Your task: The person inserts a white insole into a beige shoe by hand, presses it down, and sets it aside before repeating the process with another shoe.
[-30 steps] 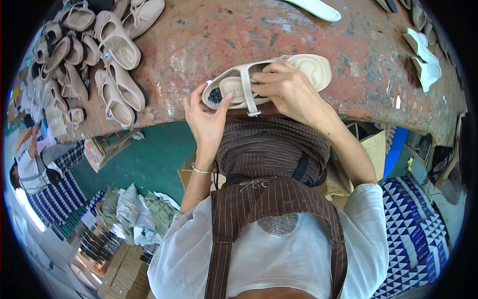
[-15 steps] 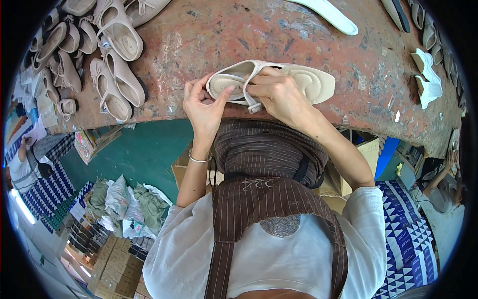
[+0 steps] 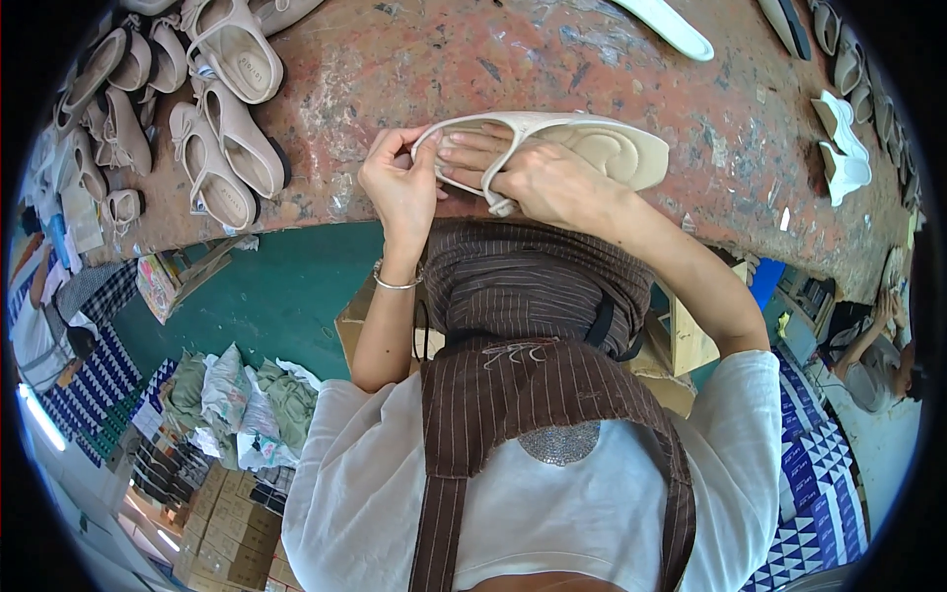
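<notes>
A cream sandal (image 3: 602, 148) with a padded insole lies sideways over the near edge of a worn reddish table (image 3: 414, 69). My right hand (image 3: 538, 178) grips its middle from the near side, fingers wrapped over the strap. My left hand (image 3: 400, 183) pinches the thin strap at the sandal's left end between thumb and fingers. A silver bangle sits on my left wrist.
Several beige sandals (image 3: 212, 128) lie in rows at the table's left. White soles (image 3: 671, 25) and small white pieces (image 3: 843, 148) lie at the far and right side. Below the table are a cardboard box (image 3: 360, 311), bagged goods (image 3: 242, 400) and people at both sides.
The sandal has been turned from showing its dark heel to lying sideways with its insole up. My left hand has shifted from the heel to pinching the strap.
</notes>
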`<state>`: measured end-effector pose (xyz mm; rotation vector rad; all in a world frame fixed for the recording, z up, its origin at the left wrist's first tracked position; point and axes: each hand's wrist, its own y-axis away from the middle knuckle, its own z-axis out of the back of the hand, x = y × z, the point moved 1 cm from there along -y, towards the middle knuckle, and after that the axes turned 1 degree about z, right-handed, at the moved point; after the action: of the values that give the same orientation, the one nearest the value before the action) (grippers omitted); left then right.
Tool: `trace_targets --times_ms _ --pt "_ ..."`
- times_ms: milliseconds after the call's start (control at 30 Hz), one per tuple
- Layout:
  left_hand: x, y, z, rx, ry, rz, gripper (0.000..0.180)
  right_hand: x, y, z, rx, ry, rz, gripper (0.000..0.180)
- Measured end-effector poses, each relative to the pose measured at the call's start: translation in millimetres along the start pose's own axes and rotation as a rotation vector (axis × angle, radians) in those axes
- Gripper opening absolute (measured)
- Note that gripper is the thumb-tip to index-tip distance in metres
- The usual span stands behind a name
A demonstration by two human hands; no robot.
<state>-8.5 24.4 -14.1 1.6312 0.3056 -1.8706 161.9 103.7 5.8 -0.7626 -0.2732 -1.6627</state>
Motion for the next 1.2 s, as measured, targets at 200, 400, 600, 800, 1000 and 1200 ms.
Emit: trace_targets --times_ms 200,400,600,800,1000,1200 --pt "-4.2 0.0 0.9 0.010 -0.140 -0.012 0.010 33.5 35.4 8.6 -0.049 0.475 -0.331 0.027" --pt "-10.4 19.4 -4.9 0.130 -0.161 0.025 0.012 22.0 30.8 31.3 -0.399 0.418 -0.432 0.016" --pt "-27.0 91.4 -52.8 0.207 -0.699 -0.371 0.025 2.4 8.1 113.6 -0.552 -0.247 -1.022 0.082" --pt "-8.6 113.8 -76.0 0.486 -0.928 -0.829 0.061 74.0 58.8 36.2 -0.337 0.309 -0.567 0.029" --pt "1.4 104.9 -83.1 0.455 -0.927 -0.821 0.044 -2.2 21.1 11.0 -0.424 0.733 -0.562 0.041" --pt "6.3 102.6 -81.1 0.439 -0.814 -0.835 0.044 17.2 34.3 12.2 -0.260 0.504 -0.454 0.053"
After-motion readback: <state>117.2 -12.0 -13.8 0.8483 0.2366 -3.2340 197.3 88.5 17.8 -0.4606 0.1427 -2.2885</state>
